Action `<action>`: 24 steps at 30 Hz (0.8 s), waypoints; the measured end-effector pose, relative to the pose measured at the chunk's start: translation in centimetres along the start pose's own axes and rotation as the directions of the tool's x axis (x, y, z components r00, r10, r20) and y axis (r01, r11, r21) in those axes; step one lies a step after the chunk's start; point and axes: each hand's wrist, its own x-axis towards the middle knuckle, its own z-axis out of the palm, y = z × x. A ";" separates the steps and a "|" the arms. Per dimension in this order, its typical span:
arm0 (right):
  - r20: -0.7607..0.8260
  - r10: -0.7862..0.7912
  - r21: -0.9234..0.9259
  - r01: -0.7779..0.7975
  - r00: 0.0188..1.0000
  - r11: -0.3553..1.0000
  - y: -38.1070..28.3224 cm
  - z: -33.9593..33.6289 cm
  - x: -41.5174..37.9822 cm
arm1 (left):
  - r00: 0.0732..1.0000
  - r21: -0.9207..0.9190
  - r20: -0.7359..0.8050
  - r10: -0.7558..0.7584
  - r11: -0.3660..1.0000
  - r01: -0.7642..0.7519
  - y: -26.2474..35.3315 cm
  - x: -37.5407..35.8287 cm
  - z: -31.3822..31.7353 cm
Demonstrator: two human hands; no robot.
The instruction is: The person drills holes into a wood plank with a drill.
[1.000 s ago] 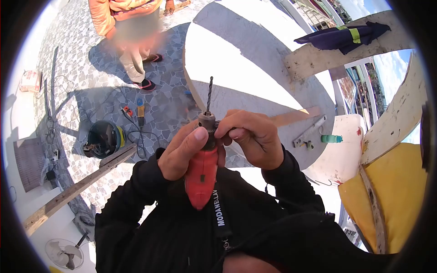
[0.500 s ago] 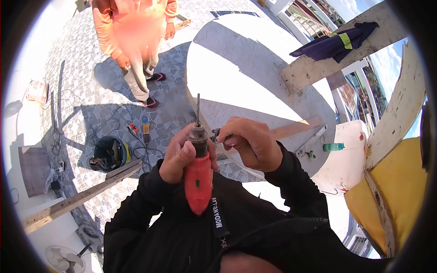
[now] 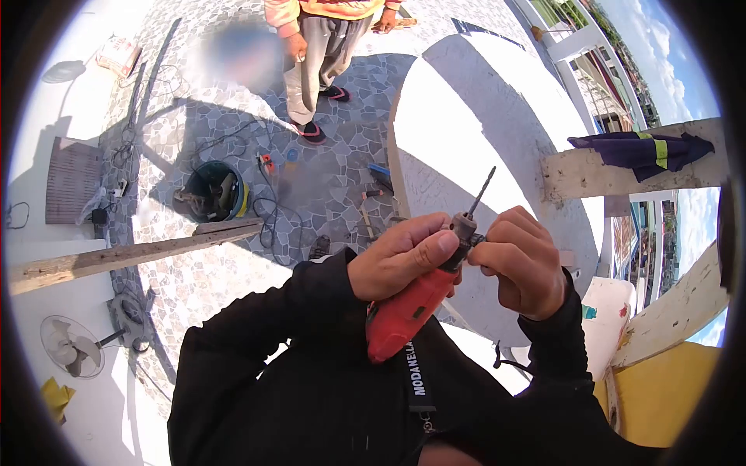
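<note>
A red power drill (image 3: 398, 320) is held in front of my chest, tilted with its nose up and to the right. My left hand (image 3: 406, 260) is closed around the front of its body, just below the metal chuck (image 3: 464, 225). A long twist drill bit (image 3: 483, 193) sticks out of the chuck. My right hand (image 3: 522, 262) is closed in a pinch at the right side of the chuck, on a small dark chuck key (image 3: 476, 240) mostly hidden by the fingers.
A large round concrete slab (image 3: 435, 116) lies ahead. A person in an orange top (image 3: 330, 46) stands beyond. On the left are a dark bucket (image 3: 214, 190) with tools, a wooden beam (image 3: 140, 260) and a fan (image 3: 71, 346). Cables and a hammer (image 3: 369, 206) lie on the tiles.
The drill has swung from upright to tilted rightward. My right hand has moved right with it, and the key now sits against the chuck. The whole view has shifted.
</note>
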 end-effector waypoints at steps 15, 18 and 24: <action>0.423 -0.071 0.021 0.068 0.904 0.997 -0.1 -2.0 3.4 | 0.921 -0.086 0.360 -0.150 0.977 0.193 1.3 1.0 -1.7; 0.312 -0.060 0.060 0.044 0.948 0.997 0.7 -0.3 1.8 | 0.969 -0.026 0.234 -0.080 0.996 0.089 0.3 0.7 -1.0; 0.021 -0.211 -0.058 0.212 0.977 0.976 1.1 1.9 1.3 | 0.981 0.127 0.191 -0.030 0.992 0.006 0.8 0.1 -0.9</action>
